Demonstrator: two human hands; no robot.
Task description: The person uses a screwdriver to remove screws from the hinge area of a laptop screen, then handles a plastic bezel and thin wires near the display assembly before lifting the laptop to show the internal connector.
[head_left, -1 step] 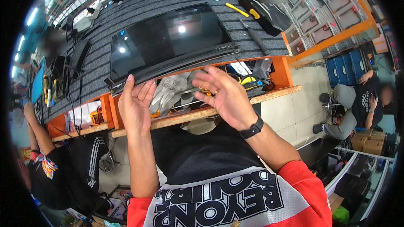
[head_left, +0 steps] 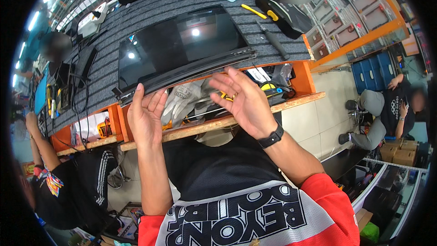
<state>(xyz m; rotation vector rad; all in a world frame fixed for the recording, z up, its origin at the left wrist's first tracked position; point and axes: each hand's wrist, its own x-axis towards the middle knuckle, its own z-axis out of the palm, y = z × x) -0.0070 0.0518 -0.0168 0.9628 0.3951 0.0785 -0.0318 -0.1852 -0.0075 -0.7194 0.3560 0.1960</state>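
A glossy black flat screen panel (head_left: 182, 41) lies on the grey ribbed mat (head_left: 150, 7), with a narrow dark bar along its near edge. My left hand (head_left: 146, 118) is held below the panel's near left part, thumb up, fingers apart and nothing in the palm. Whether the thumb touches the panel's edge I cannot tell. My right hand (head_left: 248, 105), with a black band on the wrist, hovers over the pulled-out drawer (head_left: 298, 98), fingers spread and empty. Grey work gloves (head_left: 182, 98) lie in the drawer between my hands, among tools partly hidden by my right hand.
A black-handled tool (head_left: 275, 43), a yellow tool (head_left: 254, 11) and a black case (head_left: 284, 16) lie right of the panel. Cables (head_left: 82, 91) hang over the left edge. Co-workers sit at left (head_left: 77, 187) and far right (head_left: 398, 111). A clear-box rack (head_left: 350, 13) stands at right.
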